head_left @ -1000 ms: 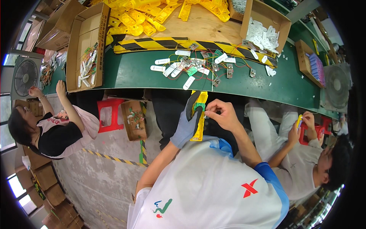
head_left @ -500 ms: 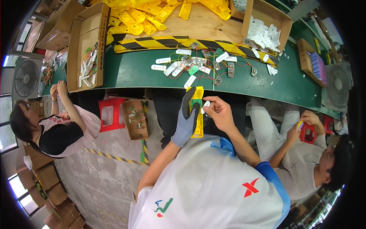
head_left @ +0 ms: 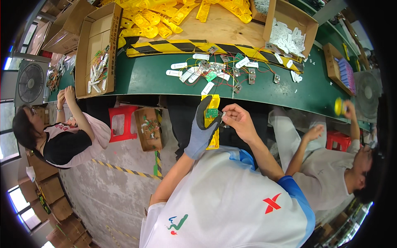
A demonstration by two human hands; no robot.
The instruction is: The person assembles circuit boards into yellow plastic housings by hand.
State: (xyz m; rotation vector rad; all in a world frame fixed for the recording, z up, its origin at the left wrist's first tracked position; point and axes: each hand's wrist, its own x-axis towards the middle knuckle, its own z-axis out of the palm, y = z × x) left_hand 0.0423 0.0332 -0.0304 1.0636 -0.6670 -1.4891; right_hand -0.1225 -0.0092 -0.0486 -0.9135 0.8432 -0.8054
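Note:
My left hand [head_left: 199, 134], in a grey-blue glove with dark fingers, is closed around a long yellow plastic housing [head_left: 214, 142] held upright in front of the bench edge. Within the housing's upper half lies a small green circuit board [head_left: 211, 113]. My bare right hand [head_left: 240, 122] is beside it, thumb and forefinger pinched close to the board's right edge. A small pale tip shows at those fingers, too small to name. Just beyond, on the bench, lies a pile of white plastic pieces [head_left: 188, 74] wired to green boards and small metal parts [head_left: 252, 76].
Yellow housings [head_left: 151, 25] are heaped behind a black-and-yellow taped edge [head_left: 173, 47]. Open cartons stand left [head_left: 95, 53] and right [head_left: 289, 37] on the green bench [head_left: 144, 78]. Co-workers sit on both sides; the right one's raised hand [head_left: 350, 112] holds something yellow.
The white piece at my right fingertips no longer shows there. More of the green board is visible in the housing. The right co-worker has raised a hand with a yellow thing toward the bench.

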